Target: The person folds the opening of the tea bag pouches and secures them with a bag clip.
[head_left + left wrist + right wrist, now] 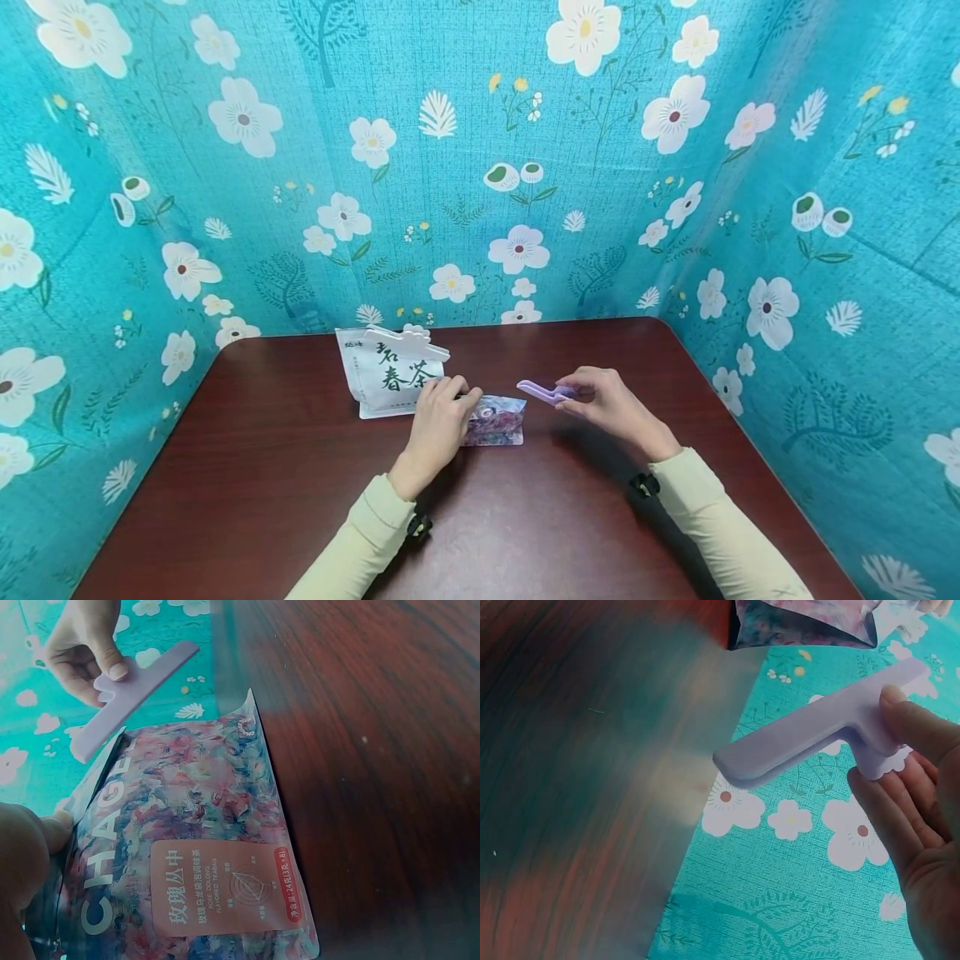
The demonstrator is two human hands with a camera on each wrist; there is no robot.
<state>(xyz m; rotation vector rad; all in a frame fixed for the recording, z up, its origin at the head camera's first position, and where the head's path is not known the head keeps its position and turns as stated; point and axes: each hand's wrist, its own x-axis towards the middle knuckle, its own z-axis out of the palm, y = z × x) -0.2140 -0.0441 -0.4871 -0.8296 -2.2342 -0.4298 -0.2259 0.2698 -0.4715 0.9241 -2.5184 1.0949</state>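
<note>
A floral-patterned tea pouch (202, 795) in pink and blue stands on the table before me, its pink label facing the left wrist camera. The left hand (444, 412) grips the folded top edge of this pouch; in the left wrist view its fingertips pinch that edge at the lower left. Just right of the pouch, the right hand (609, 407) holds a lilac bag clip (817, 724) in the air, with thumb and fingers on its handle. The clip's long bar points toward the pouch, apart from it in the head view.
Behind the left hand stands a white tea bag (382, 383) with dark characters, a white clip (408, 340) across its top. The dark red-brown table (247, 467) is bounded by teal flowered cloth (450, 167) at the back and sides.
</note>
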